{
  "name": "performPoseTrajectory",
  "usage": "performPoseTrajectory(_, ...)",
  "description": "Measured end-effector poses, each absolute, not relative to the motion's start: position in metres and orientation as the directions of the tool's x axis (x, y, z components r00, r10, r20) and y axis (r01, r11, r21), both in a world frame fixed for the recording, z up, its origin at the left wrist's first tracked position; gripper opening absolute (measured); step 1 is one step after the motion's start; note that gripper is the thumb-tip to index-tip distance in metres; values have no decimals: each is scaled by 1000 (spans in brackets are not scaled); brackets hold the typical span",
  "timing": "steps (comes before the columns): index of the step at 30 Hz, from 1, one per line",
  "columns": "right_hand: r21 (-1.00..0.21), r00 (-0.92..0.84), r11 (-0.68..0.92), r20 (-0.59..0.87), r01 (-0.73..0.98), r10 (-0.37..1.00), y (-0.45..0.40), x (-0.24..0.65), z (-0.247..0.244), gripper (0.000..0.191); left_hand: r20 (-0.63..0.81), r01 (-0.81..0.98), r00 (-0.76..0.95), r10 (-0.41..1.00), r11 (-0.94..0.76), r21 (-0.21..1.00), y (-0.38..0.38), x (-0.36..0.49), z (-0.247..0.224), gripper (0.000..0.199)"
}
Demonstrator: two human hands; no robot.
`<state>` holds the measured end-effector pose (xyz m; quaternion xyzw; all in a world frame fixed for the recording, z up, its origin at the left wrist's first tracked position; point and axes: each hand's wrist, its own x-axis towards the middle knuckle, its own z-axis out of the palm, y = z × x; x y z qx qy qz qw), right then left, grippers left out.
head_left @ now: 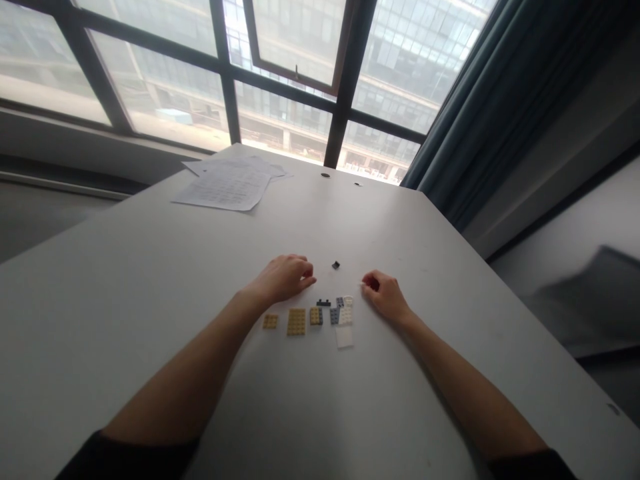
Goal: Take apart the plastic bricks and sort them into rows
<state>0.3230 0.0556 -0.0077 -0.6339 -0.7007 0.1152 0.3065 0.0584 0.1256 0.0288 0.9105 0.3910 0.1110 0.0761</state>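
Note:
My left hand (289, 278) hovers over or rests on the white table, fingers curled, a gap between thumb and forefinger and nothing visible in it. My right hand (384, 293) is closed in a pinch on a small white piece (361, 285), mostly hidden by the fingertips. Between and below the hands lie building bricks: a small tan plate (271, 322), a larger tan plate (297, 322), a tan-and-grey brick stack (316, 316), a dark studded piece (323, 303), a grey-and-white group (343, 313) and a flat white tile (345, 337). A small dark piece (336, 265) sits beyond them.
Printed paper sheets (225, 183) overlap at the table's far left. Two round holes, one at the back (325, 175), pierce the table (150, 280). Large windows stand behind it, and a dark blue curtain (480, 100) hangs at the right.

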Motion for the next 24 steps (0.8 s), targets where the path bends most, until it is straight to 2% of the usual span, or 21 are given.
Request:
performPoseTrajectory(3, -652, -9, 170, 243, 739, 970, 31, 326, -3, 11, 138, 703, 668, 732, -680, 209, 126, 58, 29, 27)
performPoseTrajectory(6, -683, -82, 189, 186, 706, 979, 6, 325, -1, 10, 124, 713, 663, 738, -674, 196, 125, 58, 31, 27)
performPoseTrajectory(14, -669, -225, 273, 159, 692, 961, -33, 321, -7, 2, 124, 718, 659, 742, -669, 190, 122, 57, 35, 27)
performPoseTrajectory(19, -651, -316, 350, 175, 673, 933, -45, 312, -9, 9, 121, 721, 657, 744, -668, 185, 121, 57, 36, 26)
performPoseTrajectory(24, -627, -281, 323, 168, 709, 945, -46, 302, -10, 10, 130, 716, 662, 739, -674, 182, 122, 58, 36, 27)
